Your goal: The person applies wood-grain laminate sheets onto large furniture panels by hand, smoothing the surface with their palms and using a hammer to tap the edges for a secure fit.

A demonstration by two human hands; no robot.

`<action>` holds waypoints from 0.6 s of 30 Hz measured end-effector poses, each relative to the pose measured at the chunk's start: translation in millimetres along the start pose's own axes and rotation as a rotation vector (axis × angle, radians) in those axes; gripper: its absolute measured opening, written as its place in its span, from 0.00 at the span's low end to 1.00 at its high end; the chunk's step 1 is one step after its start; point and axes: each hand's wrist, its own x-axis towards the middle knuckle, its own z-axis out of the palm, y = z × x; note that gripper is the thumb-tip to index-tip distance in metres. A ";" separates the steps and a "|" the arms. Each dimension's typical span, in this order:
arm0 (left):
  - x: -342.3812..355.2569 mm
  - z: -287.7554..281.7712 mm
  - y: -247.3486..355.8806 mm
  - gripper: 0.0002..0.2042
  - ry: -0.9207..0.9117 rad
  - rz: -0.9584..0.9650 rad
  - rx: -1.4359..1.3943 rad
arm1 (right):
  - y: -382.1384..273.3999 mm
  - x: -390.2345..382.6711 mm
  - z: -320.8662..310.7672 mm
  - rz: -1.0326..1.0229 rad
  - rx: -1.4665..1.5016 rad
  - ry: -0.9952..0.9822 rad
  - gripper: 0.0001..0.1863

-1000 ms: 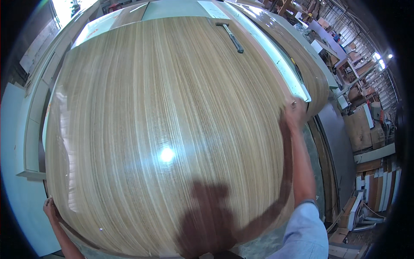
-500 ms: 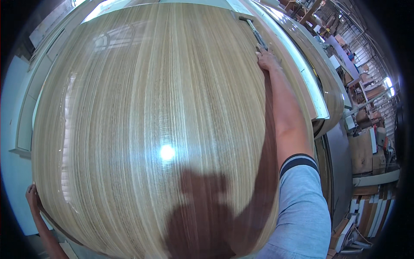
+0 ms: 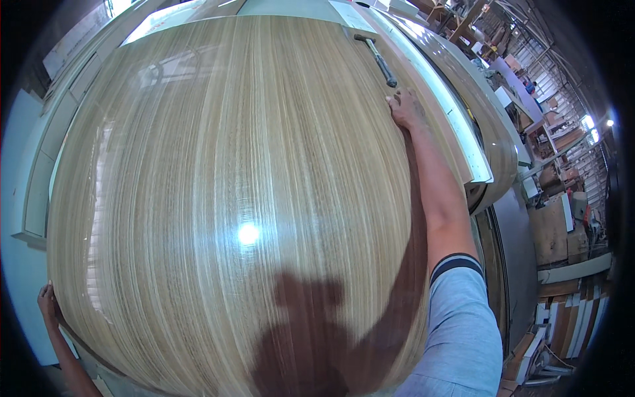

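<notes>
A large glossy wood-grain panel fills most of the head view, carrying reflections and a shadow. My right hand rests on its upper right, fingers apart, just below a hammer that lies there with its head away from me; a small gap separates them. My left hand is at the panel's lower left edge, with fingers curled on that edge. A long white strip runs beside the panel's right side, next to another wood-grain sheet.
Pale cabinet-like boards line the left. Dark sheets stand along the right, with stacked offcuts beyond. Farther back is a cluttered workshop, where a person appears small at upper right.
My right hand has moved from the right edge up to the hammer, then slightly back from it. My left hand stays on the panel edge. The camera's view has shifted.
</notes>
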 end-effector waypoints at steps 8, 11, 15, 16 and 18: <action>-10.9 8.3 14.3 0.24 -0.047 0.052 -0.011 | -15.0 35.6 -0.1 -0.028 -0.033 0.043 0.37; -12.8 0.7 13.4 0.24 -0.003 0.053 0.072 | -27.8 43.1 3.3 0.026 -0.213 -0.053 0.38; -15.3 -1.5 10.2 0.24 0.000 0.047 0.070 | -34.9 43.7 5.6 0.071 -0.189 -0.044 0.36; -14.2 0.1 10.4 0.24 0.018 0.038 0.057 | -33.3 45.5 4.6 0.071 -0.181 -0.031 0.34; -10.9 2.2 12.3 0.24 0.031 0.034 0.042 | -28.4 42.4 6.4 0.076 -0.182 -0.013 0.33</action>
